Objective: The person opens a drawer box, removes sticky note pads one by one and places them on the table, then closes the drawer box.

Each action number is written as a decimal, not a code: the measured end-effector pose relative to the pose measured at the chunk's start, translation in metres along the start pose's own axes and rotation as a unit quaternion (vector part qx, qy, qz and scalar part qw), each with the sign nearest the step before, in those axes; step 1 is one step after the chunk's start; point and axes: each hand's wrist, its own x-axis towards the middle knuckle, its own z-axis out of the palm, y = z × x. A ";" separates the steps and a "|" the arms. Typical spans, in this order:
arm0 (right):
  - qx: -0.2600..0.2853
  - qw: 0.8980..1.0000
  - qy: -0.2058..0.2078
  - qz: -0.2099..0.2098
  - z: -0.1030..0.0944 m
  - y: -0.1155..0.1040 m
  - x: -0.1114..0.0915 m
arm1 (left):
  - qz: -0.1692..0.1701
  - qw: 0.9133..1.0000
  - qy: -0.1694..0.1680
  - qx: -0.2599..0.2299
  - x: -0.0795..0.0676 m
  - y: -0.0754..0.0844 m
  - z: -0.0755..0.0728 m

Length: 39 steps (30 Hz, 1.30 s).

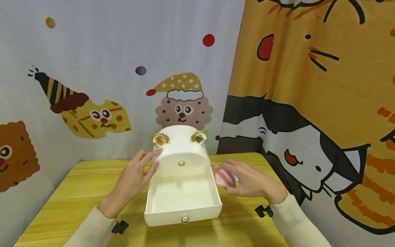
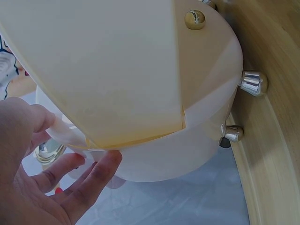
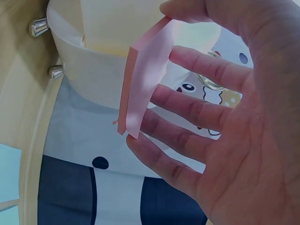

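A white storage box (image 1: 177, 152) with gold ear-shaped rings stands on the table, its lower drawer (image 1: 165, 218) pulled out toward me and bare inside. My left hand (image 1: 132, 176) is at the box's left side above the drawer, fingers loosely spread, fingertips right at the box wall (image 2: 159, 161). To the right of the drawer, my right hand (image 1: 247, 178) pinches a pink sticky note pad (image 1: 224, 177) between thumb and fingertips. In the right wrist view the pad (image 3: 147, 79) is tilted on edge, its sheets partly fanned away from the thicker stack.
Light blue paper (image 3: 8, 173) lies on the wooden table (image 1: 92, 192), partly behind my right hand. Gold knobs (image 1: 184, 220) stick out from the drawer front and the upper compartment. A cartoon-printed curtain (image 1: 102, 41) hangs behind the table and along its right side.
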 end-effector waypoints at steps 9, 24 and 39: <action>-0.003 1.000 0.005 0.015 0.006 0.007 -0.004 | 0.004 1.000 0.006 -0.003 -0.001 0.000 0.000; 0.001 0.999 0.002 0.052 0.020 0.018 -0.010 | -0.005 1.000 -0.001 -0.001 -0.001 0.000 0.000; 0.001 0.998 -0.001 0.068 0.029 0.030 -0.017 | -0.007 1.000 -0.002 -0.008 -0.001 0.000 -0.001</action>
